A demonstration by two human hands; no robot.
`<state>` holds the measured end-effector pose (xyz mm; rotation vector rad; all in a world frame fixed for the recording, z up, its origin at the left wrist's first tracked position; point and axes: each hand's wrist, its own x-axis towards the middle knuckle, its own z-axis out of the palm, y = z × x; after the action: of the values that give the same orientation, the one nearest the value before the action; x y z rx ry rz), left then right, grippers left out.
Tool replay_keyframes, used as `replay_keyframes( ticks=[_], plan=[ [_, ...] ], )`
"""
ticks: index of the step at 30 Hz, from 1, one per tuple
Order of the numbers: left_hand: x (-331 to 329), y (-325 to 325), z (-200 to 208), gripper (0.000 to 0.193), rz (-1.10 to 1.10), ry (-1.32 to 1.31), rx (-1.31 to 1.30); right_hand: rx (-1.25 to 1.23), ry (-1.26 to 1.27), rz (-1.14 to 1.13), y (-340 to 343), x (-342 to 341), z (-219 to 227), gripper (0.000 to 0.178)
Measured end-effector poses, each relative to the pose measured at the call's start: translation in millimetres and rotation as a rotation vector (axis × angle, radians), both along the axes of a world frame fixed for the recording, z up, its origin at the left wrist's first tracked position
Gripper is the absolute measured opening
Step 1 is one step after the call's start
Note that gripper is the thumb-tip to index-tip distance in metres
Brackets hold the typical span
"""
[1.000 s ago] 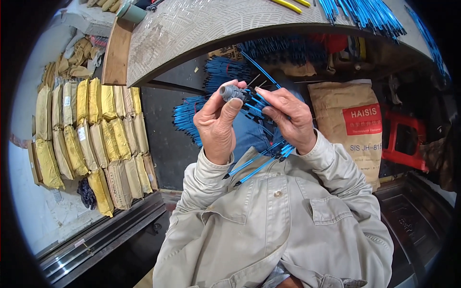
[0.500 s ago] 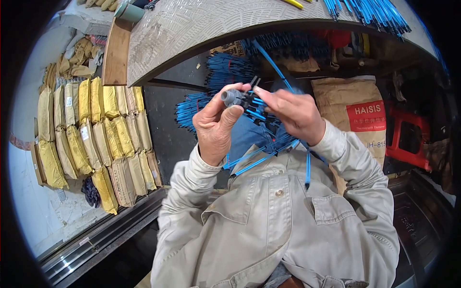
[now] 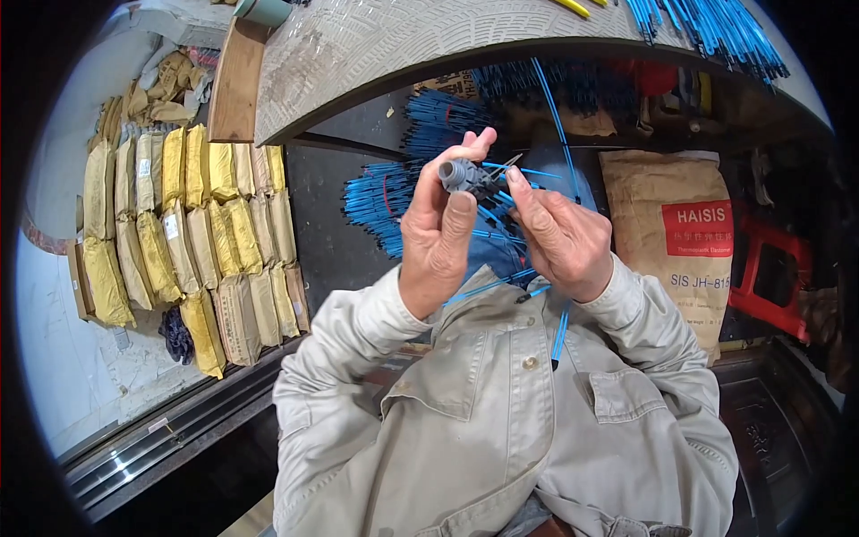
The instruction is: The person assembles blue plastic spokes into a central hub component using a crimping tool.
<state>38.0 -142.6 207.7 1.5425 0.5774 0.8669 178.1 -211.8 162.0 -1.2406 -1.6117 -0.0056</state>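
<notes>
A grey plastic connector [image 3: 458,174] with a round, ribbed open end is pinched between the thumb and fingers of my left hand [image 3: 440,228]. Black branching parts extend from its right side. There my right hand [image 3: 564,233] is closed, its thumb and forefinger meeting close to the connector; a thin pointed piece [image 3: 510,165] shows above the thumb. What exactly those fingers grip is hidden. Thin blue rods [image 3: 497,231] with black tips lie beneath and between both hands, over my lap. More blue rods [image 3: 560,336] hang across the front of my jacket.
Bundles of blue rods [image 3: 380,197] sit beyond my left hand. A textured grey tabletop [image 3: 358,67] spans the far side, bearing loose blue rods [image 3: 707,31]. A brown paper sack [image 3: 640,197] and a red plastic frame [image 3: 774,277] stand right. Yellow and tan packets [image 3: 192,233] are stacked left.
The grey connector and my left hand have shifted slightly right, and the connector's open end faces up more. My right hand has lowered slightly and turned, with its fingers curled.
</notes>
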Motion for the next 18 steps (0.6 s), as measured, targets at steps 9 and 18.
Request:
replay_keyframes(
  ticks=[9,18],
  plan=[
    [16.7,-24.0,-10.0,0.046,0.114,0.021,0.317,0.022,-0.035,0.016,-14.2,12.2,6.9,0.057],
    [21.4,-34.6,-11.4,0.04,0.129,0.029,0.364,-0.046,0.044,0.173,-20.8,17.4,8.8,0.054]
  ],
)
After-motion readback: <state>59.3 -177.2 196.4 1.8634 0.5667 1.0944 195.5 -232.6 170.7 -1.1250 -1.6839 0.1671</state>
